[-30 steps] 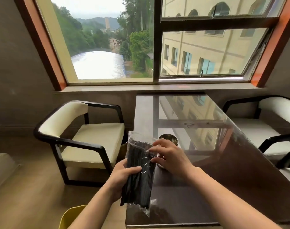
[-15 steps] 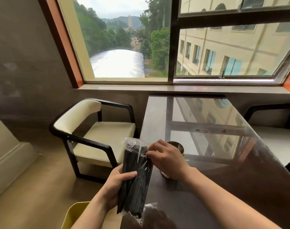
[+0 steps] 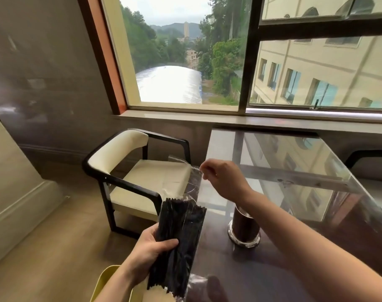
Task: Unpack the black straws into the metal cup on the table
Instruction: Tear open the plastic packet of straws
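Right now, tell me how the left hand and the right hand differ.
The left hand wraps round the middle of the black straws; the right hand only pinches the clear wrapper at its top end. The left hand sits low in the view; the right hand is held higher, its forearm crossing in front of the metal cup. Both hold the same pack.

**Around the Room**

A black-framed armchair with cream cushions [image 3: 142,182] stands on the wood-plank floor [image 3: 55,247] beneath a pale stone sill [image 3: 185,116]. The dark-framed window [image 3: 249,62] shows a beige building [image 3: 329,68] (trees beside it). A yellow plastic bin [image 3: 103,280] sits at the bottom edge.
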